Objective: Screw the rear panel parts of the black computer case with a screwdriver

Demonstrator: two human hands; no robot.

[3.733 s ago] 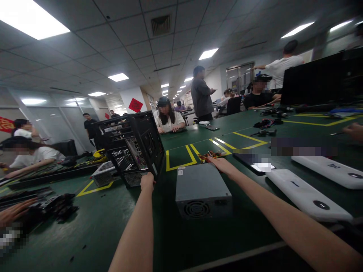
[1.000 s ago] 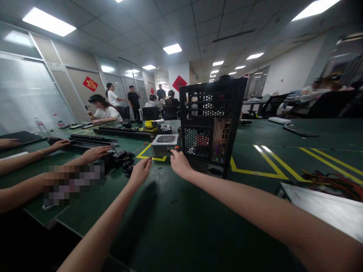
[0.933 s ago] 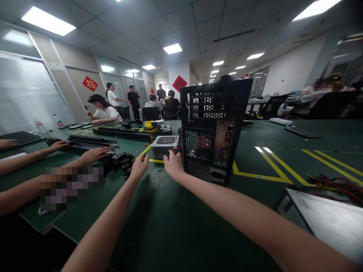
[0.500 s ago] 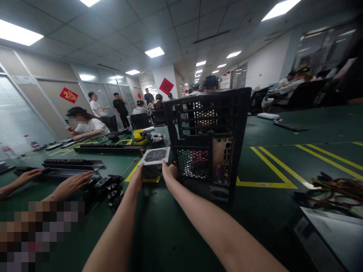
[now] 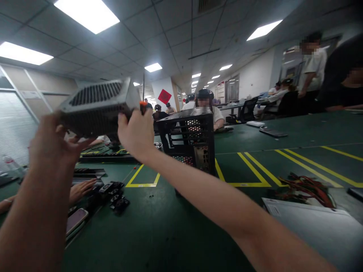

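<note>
Raised above the table, a grey computer power supply (image 5: 95,107) with a slotted grille on top is gripped from both sides. My left hand (image 5: 56,141), slightly blurred, wraps its lower left end. My right hand (image 5: 138,134) presses on its right end, fingers curled. A thin dark shaft with an orange part (image 5: 143,103) sticks up at my right fingers; whether it is held cannot be made out. The black computer case (image 5: 185,139) stands upright just beyond my right forearm, its vented back and port panel facing me.
Black parts (image 5: 116,194) and a phone (image 5: 76,221) lie left, near another person's hand (image 5: 82,190). Right are a silver metal box (image 5: 314,223) and bundled cables (image 5: 309,189). Yellow tape (image 5: 141,185) marks the green table (image 5: 159,234). Another person (image 5: 218,117) sits behind the case.
Both hands have lifted the power supply off the table, up and left, closer to me. The view has shifted, and the case appears smaller and lower.
</note>
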